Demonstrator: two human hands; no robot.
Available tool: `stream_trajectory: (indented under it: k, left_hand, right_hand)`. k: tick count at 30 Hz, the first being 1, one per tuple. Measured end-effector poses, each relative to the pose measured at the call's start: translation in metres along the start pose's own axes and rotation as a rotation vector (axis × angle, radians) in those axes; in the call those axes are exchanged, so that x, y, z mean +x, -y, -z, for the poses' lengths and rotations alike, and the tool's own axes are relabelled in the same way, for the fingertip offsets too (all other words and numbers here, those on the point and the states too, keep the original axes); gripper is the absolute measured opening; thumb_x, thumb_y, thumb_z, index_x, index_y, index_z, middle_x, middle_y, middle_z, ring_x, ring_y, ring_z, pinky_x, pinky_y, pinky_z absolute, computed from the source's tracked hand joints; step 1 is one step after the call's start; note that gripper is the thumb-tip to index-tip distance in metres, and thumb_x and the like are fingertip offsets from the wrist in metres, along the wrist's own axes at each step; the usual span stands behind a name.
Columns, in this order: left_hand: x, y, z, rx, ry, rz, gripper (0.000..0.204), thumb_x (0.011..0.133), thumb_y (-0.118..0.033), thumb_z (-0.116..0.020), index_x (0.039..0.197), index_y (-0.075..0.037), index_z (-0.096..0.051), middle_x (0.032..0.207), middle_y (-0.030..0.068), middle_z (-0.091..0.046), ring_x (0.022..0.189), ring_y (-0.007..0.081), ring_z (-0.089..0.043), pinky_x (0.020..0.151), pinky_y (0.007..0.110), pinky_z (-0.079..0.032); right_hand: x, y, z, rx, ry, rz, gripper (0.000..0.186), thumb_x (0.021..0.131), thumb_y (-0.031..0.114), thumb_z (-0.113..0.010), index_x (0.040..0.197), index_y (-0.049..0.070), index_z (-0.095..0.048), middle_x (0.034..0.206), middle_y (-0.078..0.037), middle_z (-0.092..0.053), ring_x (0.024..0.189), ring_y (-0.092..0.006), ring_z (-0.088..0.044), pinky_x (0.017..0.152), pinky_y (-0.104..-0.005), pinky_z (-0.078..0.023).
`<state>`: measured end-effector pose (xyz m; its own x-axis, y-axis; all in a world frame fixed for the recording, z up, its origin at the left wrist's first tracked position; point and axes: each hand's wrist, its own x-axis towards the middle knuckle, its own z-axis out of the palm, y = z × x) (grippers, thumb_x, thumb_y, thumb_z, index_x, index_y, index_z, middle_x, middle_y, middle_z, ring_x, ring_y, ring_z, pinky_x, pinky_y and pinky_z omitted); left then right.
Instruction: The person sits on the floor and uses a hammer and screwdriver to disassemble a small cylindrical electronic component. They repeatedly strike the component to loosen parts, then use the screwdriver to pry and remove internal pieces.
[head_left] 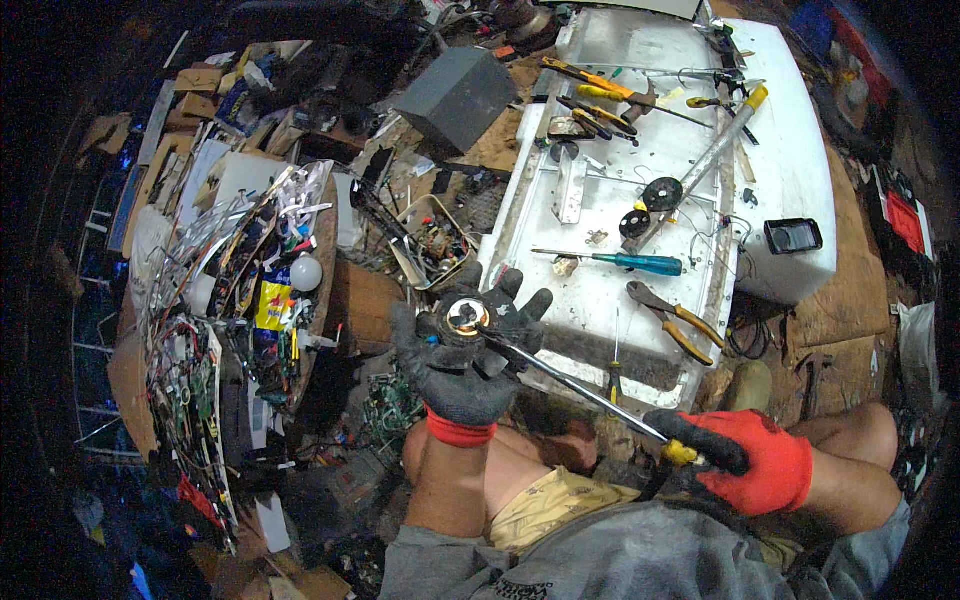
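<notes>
On the upturned palm of my left hand (463, 365), gloved in dark grey with a red cuff, rests a small round part (468, 317) with a pale, shiny ring at its centre. The thumb and fingers curl about its rim, some fingertips standing apart. My right hand (745, 455), in a red and black glove, is closed round the yellow handle of a long screwdriver (590, 388). The metal shaft slants up to the left. Its tip meets the edge of the round part; whether it is inside a slot I cannot tell.
A white panel (590, 305) ahead carries a teal screwdriver (640, 263), yellow-handled pliers (675, 322), a hammer (605, 82) and two black discs. Beyond my left hand stands a tub of small parts (437, 235). Heaped wires and scrap (240, 330) lie left, near a grey box (457, 98).
</notes>
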<state>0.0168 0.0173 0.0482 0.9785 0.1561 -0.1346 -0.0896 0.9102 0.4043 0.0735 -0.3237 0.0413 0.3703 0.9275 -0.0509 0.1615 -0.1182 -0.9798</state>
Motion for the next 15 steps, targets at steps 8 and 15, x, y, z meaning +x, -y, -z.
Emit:
stream_trajectory:
  k: [8,15]
  left_hand:
    - [-0.002,-0.002,-0.003,0.013,0.039,-0.012,0.081,0.087,-0.063,-0.055,0.146,-0.009,-0.045,0.150,0.0266,-0.038,0.134,0.0586,-0.032,0.091,0.058,-0.052]
    - [-0.002,-0.001,-0.001,-0.035,0.108,-0.011,0.077,0.089,-0.056,-0.055,0.148,-0.009,-0.039,0.150,0.0259,-0.038,0.134,0.0569,-0.035,0.092,0.063,-0.052]
  right_hand:
    - [0.003,0.004,0.011,0.158,0.102,-0.049,0.064,0.085,0.004,-0.066,0.144,0.000,-0.043,0.118,-0.017,-0.068,0.104,-0.0242,-0.067,0.093,-0.0373,-0.051]
    - [0.004,0.011,0.016,0.196,0.150,-0.040,0.062,0.087,0.002,-0.062,0.146,0.000,-0.041,0.123,-0.017,-0.066,0.111,-0.0242,-0.064,0.096,-0.0376,-0.049]
